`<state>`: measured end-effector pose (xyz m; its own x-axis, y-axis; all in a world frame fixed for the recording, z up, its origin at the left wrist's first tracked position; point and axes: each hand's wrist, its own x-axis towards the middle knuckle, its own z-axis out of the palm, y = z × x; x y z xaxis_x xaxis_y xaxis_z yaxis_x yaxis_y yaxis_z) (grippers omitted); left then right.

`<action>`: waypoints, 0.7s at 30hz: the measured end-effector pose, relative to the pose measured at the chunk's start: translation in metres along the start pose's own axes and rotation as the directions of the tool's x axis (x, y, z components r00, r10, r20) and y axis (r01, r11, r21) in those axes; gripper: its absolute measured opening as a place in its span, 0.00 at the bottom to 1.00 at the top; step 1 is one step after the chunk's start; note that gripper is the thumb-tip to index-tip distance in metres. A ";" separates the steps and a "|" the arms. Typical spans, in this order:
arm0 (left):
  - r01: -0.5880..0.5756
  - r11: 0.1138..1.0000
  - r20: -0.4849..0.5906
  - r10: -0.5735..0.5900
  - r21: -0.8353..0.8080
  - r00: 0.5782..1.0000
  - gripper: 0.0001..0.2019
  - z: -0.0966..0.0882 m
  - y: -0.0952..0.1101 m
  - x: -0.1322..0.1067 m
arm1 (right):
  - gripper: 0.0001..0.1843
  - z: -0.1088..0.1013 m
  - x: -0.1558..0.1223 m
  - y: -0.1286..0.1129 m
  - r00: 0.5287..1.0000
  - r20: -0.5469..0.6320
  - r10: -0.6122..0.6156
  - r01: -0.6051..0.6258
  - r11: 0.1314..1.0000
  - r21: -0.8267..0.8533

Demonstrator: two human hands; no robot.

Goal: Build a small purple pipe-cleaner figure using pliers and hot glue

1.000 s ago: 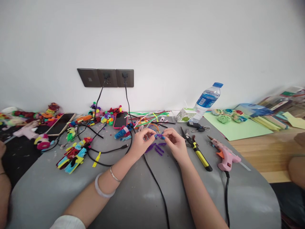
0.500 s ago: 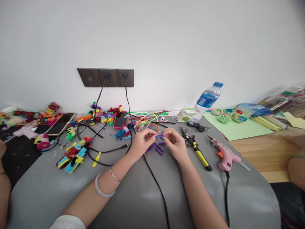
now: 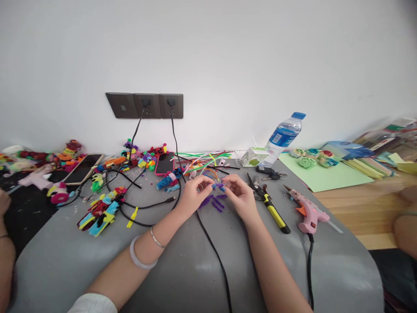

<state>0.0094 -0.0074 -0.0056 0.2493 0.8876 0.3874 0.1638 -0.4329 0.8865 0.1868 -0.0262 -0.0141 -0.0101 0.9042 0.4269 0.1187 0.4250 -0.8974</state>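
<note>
My left hand (image 3: 194, 194) and my right hand (image 3: 239, 194) meet over the grey table (image 3: 182, 269), fingers curled and pinched together on a small purple pipe-cleaner piece (image 3: 219, 185) held between them. Several short purple pipe-cleaner pieces (image 3: 215, 202) lie on the table just under my hands. A black cable (image 3: 213, 250) runs from beneath my hands toward me. My left wrist carries a pale bangle and a thin bracelet.
Yellow-handled cutters (image 3: 269, 204) and a pink glue gun (image 3: 304, 211) lie right of my hands. A water bottle (image 3: 282, 138), juice carton (image 3: 254, 156), keys, green paper (image 3: 321, 176), phones (image 3: 164, 164), loose pipe cleaners (image 3: 205, 163) and colourful figures (image 3: 100, 211) crowd the back and left. Other people's arms show at both edges.
My fingers have shifted slightly on the purple piece; the hands stay in the same place. Nothing else on the table has moved.
</note>
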 end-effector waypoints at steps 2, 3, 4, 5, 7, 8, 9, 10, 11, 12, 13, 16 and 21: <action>0.003 1.000 0.004 -0.003 -0.004 1.000 0.06 0.000 0.001 0.000 | 0.09 0.000 0.000 0.000 1.000 0.017 -0.020 0.020 1.000 -0.015; 0.005 1.000 0.006 -0.005 -0.006 1.000 0.06 0.000 0.001 0.000 | 0.08 0.000 0.001 -0.001 0.999 0.024 -0.029 0.030 0.999 -0.018; 0.008 1.000 0.008 -0.008 -0.008 1.000 0.06 0.000 0.002 0.000 | 0.07 0.000 0.001 -0.001 0.999 0.029 -0.035 0.036 0.999 -0.018; 0.010 1.000 0.009 -0.010 -0.009 1.000 0.06 0.000 0.002 0.000 | 0.07 0.000 0.001 -0.001 0.999 0.028 -0.038 0.038 0.999 -0.016; 0.014 1.000 0.009 -0.014 -0.005 1.000 0.06 0.000 0.002 0.000 | 0.08 0.000 0.001 -0.001 0.999 0.012 -0.034 0.034 0.999 -0.011; 0.017 1.000 0.008 -0.017 -0.001 1.000 0.06 0.000 0.001 0.000 | 0.08 0.000 0.001 -0.001 1.000 0.005 -0.030 0.030 1.000 -0.011; 0.020 1.000 0.008 -0.020 0.002 1.000 0.07 0.000 0.001 0.000 | 0.09 0.000 0.001 -0.001 1.000 0.003 -0.027 0.027 1.000 -0.012; 0.021 1.000 0.007 -0.021 0.005 1.000 0.07 0.000 0.000 0.000 | 0.09 0.000 0.001 -0.001 1.000 0.006 -0.027 0.027 1.000 -0.013; 0.021 1.000 0.009 -0.021 0.006 1.000 0.07 0.000 -0.001 0.000 | 0.09 0.000 0.001 -0.001 1.000 0.011 -0.029 0.029 0.999 -0.015; 0.019 1.000 0.011 -0.019 0.007 1.000 0.07 0.000 -0.002 0.000 | 0.09 0.000 0.001 -0.002 0.999 0.018 -0.031 0.031 0.999 -0.018; 0.017 1.000 0.013 -0.017 0.006 1.000 0.07 0.000 -0.002 0.000 | 0.10 0.000 0.001 -0.002 0.999 0.024 -0.032 0.032 0.999 -0.022; 0.009 1.000 0.013 -0.009 -0.009 1.000 0.07 0.001 -0.002 0.000 | 0.10 0.000 0.001 -0.002 1.000 0.020 -0.022 0.022 0.999 -0.035; -0.032 0.999 -0.013 0.032 -0.041 0.999 0.09 0.000 0.001 0.000 | 0.12 0.000 0.003 0.000 1.000 -0.027 -0.007 0.007 1.000 -0.015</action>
<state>0.0098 -0.0082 -0.0047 0.2423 0.8753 0.4186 0.1164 -0.4545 0.8831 0.1870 -0.0239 -0.0130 0.0163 0.8996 0.4365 0.1333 0.4307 -0.8926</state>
